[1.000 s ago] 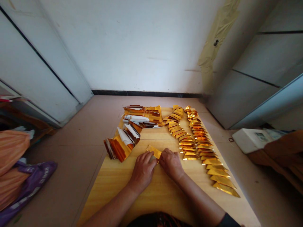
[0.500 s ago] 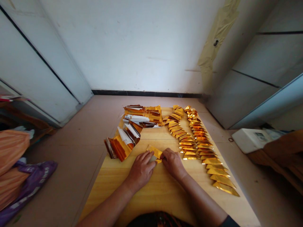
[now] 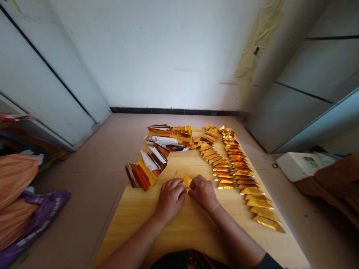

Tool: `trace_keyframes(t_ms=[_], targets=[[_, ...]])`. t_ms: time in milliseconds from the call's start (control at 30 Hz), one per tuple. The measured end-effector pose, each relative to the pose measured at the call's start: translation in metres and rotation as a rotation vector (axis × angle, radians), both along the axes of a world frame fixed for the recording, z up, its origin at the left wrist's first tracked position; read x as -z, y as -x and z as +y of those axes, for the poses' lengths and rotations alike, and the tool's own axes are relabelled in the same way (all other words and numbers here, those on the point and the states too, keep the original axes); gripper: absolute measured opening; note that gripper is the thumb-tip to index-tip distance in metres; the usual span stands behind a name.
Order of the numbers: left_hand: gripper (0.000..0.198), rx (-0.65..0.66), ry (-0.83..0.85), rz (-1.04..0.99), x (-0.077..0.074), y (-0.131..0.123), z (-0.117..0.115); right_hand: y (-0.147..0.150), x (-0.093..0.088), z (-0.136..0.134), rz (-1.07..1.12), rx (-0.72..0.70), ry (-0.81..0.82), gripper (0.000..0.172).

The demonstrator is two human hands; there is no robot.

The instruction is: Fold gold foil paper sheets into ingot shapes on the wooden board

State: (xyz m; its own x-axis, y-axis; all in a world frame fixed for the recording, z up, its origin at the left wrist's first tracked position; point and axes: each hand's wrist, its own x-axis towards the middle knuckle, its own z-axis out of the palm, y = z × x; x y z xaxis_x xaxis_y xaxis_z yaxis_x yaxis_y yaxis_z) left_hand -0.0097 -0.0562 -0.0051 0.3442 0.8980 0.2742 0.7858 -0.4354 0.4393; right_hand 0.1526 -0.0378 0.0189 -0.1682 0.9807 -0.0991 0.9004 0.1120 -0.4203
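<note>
A sheet of gold foil paper [image 3: 183, 178] lies on the wooden table [image 3: 193, 224], partly folded, between my two hands. My left hand [image 3: 170, 196] is closed on its left and near edge, the fingertips pressing the paper down. From the other side my right hand [image 3: 204, 192] pinches the right corner with thumb and fingers. Part of the sheet is hidden under the fingers. To the right, folded gold paper pieces [image 3: 242, 172] overlap in a long row, and a second row of folded pieces [image 3: 213, 155] curves beside it.
Loose gold and white foil sheets [image 3: 146, 173] are fanned at the table's left, with a further pile [image 3: 171, 138] at the back. A purple bag [image 3: 42, 216] is on the floor at left. A white box [image 3: 295, 166] stands at right beyond the table.
My left fingers have drawn in more tightly on the paper's near edge, and a grey-looking patch of it is less visible. The right hand stays at the right corner.
</note>
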Motion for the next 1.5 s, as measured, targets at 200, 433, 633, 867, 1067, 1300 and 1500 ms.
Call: trace_keyframes(t_ms=[200,433,633,867,1067,1300,1500], targets=[[0.007,-0.106,0.026,-0.03,-0.001,-0.01,0.005,0.0,0.002,0.002,0.019,0.025,0.006,0.002],[0.021,-0.02,0.049,-0.022,-0.002,-0.001,0.004,-0.005,0.001,0.003,0.028,-0.014,0.014,0.012],[0.034,0.024,-0.007,0.047,0.001,-0.001,0.002,-0.015,0.001,0.002,0.04,-0.178,-0.082,0.026],[0.018,0.091,-0.207,0.168,-0.001,0.005,0.019,-0.016,-0.003,-0.011,-0.103,-0.257,-0.138,0.018],[0.023,0.097,-0.183,0.192,-0.003,0.004,0.02,-0.011,-0.002,-0.014,-0.108,-0.29,-0.122,0.018],[0.012,0.128,-0.121,0.172,-0.005,0.0,0.016,-0.014,0.007,0.001,-0.128,-0.323,-0.213,0.018],[0.009,0.112,-0.15,0.176,-0.003,0.003,0.018,-0.026,0.013,0.011,-0.026,-0.431,-0.256,0.013]])
